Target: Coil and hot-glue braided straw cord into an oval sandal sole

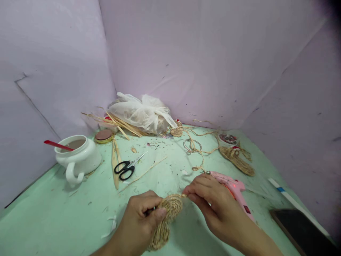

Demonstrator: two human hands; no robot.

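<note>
My left hand [142,218] grips a small sole-shaped piece of coiled straw cord [172,209] between thumb and fingers, over the front of the table. My right hand [210,199] pinches the loose cord [183,195] at the piece's upper right edge. From there the cord seems to run back across the table; my fingers hide part of it. Just behind my right hand lies a pink glue gun [237,186] with a red light lit. A similar finished-looking straw slipper [237,160] rests further back on the right.
Black-handled scissors [129,169] lie left of centre, near a white mug [80,154] holding a red stick. Behind are straw strips [124,124], a white plastic bag [144,113], a metal ring [192,145] and a small dish [227,139]. A dark phone-like slab [301,231] lies at front right.
</note>
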